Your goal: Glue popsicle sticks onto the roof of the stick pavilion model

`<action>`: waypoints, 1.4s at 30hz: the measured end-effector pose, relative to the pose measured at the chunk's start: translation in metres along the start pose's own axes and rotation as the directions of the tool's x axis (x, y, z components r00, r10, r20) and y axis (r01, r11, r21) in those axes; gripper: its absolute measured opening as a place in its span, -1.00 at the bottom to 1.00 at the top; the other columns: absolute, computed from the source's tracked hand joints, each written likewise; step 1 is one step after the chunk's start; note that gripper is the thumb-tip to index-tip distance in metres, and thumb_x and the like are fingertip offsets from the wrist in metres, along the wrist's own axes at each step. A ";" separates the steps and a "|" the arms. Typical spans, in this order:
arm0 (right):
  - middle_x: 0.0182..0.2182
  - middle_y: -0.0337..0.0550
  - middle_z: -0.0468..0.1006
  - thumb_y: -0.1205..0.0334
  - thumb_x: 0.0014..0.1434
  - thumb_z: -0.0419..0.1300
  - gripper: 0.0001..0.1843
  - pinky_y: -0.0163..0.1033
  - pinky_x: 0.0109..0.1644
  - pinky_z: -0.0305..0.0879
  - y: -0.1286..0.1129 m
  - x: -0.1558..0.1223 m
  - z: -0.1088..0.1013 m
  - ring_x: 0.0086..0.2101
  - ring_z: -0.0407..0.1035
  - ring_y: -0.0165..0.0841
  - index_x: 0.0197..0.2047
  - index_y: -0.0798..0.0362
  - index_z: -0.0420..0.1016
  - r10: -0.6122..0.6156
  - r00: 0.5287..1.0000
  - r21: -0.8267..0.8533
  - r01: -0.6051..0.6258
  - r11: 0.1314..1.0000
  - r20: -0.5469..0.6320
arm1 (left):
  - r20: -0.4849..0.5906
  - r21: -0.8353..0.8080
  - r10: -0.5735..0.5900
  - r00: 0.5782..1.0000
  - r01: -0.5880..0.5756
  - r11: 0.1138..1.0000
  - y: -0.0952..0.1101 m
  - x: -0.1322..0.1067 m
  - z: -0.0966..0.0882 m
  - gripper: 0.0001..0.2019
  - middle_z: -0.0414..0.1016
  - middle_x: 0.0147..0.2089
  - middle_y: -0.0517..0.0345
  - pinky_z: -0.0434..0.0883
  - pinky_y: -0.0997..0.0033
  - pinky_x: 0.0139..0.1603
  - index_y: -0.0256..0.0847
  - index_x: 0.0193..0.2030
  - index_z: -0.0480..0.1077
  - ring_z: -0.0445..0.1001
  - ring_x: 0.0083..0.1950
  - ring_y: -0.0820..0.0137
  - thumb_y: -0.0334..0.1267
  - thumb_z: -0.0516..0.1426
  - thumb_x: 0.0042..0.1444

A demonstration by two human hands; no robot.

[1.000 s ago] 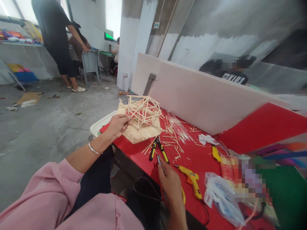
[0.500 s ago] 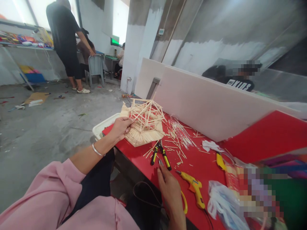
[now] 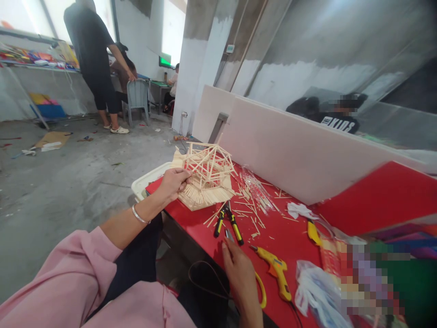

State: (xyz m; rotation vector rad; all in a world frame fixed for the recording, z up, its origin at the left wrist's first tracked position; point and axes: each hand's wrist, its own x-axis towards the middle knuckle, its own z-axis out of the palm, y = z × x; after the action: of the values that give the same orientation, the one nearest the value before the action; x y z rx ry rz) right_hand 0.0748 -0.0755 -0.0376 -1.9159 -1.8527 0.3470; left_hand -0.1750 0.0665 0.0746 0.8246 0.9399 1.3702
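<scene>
My left hand grips the near left edge of a small house-like model of thin wooden sticks, which stands at the left end of the red table. My right hand lies at the table's near edge, fingers closed on a thin metal tool whose tip pokes out. Black-and-yellow pliers lie just beyond that tip. A yellow glue gun lies right of my right hand.
Loose sticks and a clear packet litter the table behind the pliers. A white tray sits under the model's left side. A white board walls the far edge. Plastic bags lie right. A person stands by a chair.
The view has shifted a little to the right and down. My right hand has slid slightly toward the table's near edge. My left hand keeps its hold on the model.
</scene>
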 end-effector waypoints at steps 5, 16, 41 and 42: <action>-0.06 0.07 0.62 -0.01 0.31 -0.10 -0.48 -0.11 0.01 0.43 0.002 -0.001 0.003 -0.04 0.53 -0.15 -0.01 0.05 0.59 -0.006 1.000 -0.025 0.006 1.000 -0.001 | -0.006 0.002 0.004 1.000 -0.004 1.000 0.000 -0.001 0.001 -0.77 0.35 -0.68 0.25 -0.12 0.57 -0.74 -0.29 -0.63 0.35 0.04 -0.77 0.70 -0.33 0.28 -0.08; 0.03 0.08 0.57 0.07 0.35 -0.11 -0.51 -0.11 0.08 0.37 -0.001 -0.004 0.009 0.01 0.48 -0.18 0.08 0.09 0.53 -0.019 1.000 -0.080 0.018 0.997 -0.004 | 0.016 0.002 0.009 1.000 -0.009 1.000 0.008 -0.008 0.001 -0.82 0.37 -0.68 0.22 -0.12 0.56 -0.75 -0.31 -0.61 0.38 0.05 -0.78 0.69 -0.40 0.22 -0.04; -0.29 0.07 0.59 -0.25 0.15 -0.11 -0.34 -0.13 -0.23 0.37 0.022 0.071 -0.083 -0.25 0.48 -0.15 -0.16 0.14 0.51 0.356 0.911 0.247 -0.401 0.882 0.205 | 0.156 0.039 -0.175 0.972 0.171 0.984 -0.095 -0.085 0.043 -0.77 0.29 -0.69 0.29 -0.06 0.55 -0.66 -0.28 -0.53 0.48 0.09 -0.68 0.63 -0.14 0.33 -0.19; -0.23 0.12 0.59 -0.30 0.17 -0.25 -0.25 -0.10 -0.22 0.38 0.023 0.053 -0.084 -0.23 0.47 -0.14 -0.16 0.14 0.50 0.348 0.912 0.318 -0.402 0.859 0.216 | 0.155 0.037 -0.185 0.970 0.182 0.983 -0.099 -0.084 0.044 -0.76 0.29 -0.69 0.29 -0.05 0.56 -0.66 -0.28 -0.53 0.48 0.09 -0.68 0.63 -0.13 0.33 -0.19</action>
State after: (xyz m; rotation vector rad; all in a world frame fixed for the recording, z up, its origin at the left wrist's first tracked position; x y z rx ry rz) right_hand 0.1390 -0.0350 0.0307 -2.0205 -1.3617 0.9143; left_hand -0.0912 -0.0200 0.0093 0.8293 0.8862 1.1197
